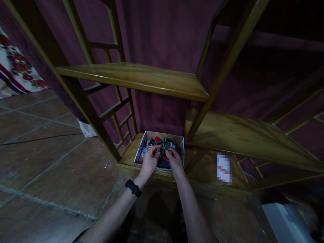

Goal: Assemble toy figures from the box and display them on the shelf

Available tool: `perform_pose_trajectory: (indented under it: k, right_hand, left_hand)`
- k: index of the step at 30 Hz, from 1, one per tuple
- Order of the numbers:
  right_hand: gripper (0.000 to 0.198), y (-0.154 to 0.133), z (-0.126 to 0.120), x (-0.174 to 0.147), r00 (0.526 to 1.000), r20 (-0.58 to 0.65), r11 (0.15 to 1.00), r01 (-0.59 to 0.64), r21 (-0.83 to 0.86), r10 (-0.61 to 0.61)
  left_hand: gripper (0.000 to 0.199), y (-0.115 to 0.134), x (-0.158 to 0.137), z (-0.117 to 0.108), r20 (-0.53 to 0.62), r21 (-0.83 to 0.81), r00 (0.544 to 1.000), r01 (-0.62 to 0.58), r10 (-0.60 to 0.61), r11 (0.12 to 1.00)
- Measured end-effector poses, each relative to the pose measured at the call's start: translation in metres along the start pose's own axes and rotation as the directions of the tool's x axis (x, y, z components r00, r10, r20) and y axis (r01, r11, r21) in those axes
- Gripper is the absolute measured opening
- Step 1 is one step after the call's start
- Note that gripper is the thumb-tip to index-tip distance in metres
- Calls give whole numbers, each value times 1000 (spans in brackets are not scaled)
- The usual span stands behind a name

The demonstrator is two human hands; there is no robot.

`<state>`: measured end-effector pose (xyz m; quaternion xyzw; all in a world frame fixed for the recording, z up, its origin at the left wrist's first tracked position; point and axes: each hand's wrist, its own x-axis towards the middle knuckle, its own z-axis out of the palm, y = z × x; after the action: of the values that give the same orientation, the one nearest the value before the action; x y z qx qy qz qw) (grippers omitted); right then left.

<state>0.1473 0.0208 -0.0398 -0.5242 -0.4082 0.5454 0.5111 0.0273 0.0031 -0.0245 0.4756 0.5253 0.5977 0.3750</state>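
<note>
A shallow open cardboard box (182, 148) sits on the lowest wooden shelf, holding a jumble of small cloth items. Among them are a red piece (157, 139), a green shiny gathered piece (165, 142) and a black piece (162, 164). My left hand (151, 158), with a black band on its wrist, has its fingers closed in a pinch over the box. Opposite it, my right hand (174, 158) also has its fingertips pinched. Between them is a small dark patterned piece of gathered cloth (160, 150), like a scrunchie, which both hands grip.
A wooden shelf board (134, 77) juts out above the box, with slanting posts (202, 114) beside it. A blurred-out white and red item (223, 168) lies to the right. A white box (285, 219) stands at the lower right. A dark cable (45, 138) crosses the tiled floor.
</note>
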Motion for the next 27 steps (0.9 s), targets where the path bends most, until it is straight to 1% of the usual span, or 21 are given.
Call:
perform_pose_trajectory:
  k: [3,6,9,11,14,17,18,20,22,24,27]
  right_hand:
    - [44,10,3,3,999,-8,997,-49,66,50]
    - [43,15,3,7,999,-6,995,-51,87,52]
    - [39,13,3,8,999,-42,996,13,89,-10]
    - [37,10,3,7,996,-73,995,58,76,-52]
    - [34,4,5,6,988,-100,991,121,50,-116]
    - [33,-4,5,3,977,-104,982,189,8,-187]
    - [34,-7,5,1,971,-91,975,220,-12,-220]
    - [36,-15,5,-6,953,-37,951,299,-78,-302]
    - [37,-22,3,-14,923,12,909,380,-173,-384]
    - [37,-27,0,-22,898,46,865,434,-252,-437]
    - [37,-29,-3,-30,878,70,833,472,-289,-473]
  left_hand:
    - [28,-2,-1,0,7,20,1000,5,-5,1000]
    - [28,1,-2,-2,34,18,999,8,-8,1000]
    - [29,9,-4,-6,77,6,997,29,-30,1000]
    - [31,17,-7,-9,84,-34,994,79,-76,996]
    - [25,30,-13,-14,63,-191,982,188,-179,963]
    - [28,41,-17,-18,31,-382,953,289,-300,878]
    - [31,45,-18,-19,49,-414,942,322,-332,851]
    - [37,52,-20,-19,96,-430,919,386,-383,816]
    - [43,57,-23,-18,134,-410,906,419,-401,810]
    - [46,58,-25,-18,148,-393,906,421,-396,817]
    - [47,54,-29,-20,165,-387,908,419,-385,821]
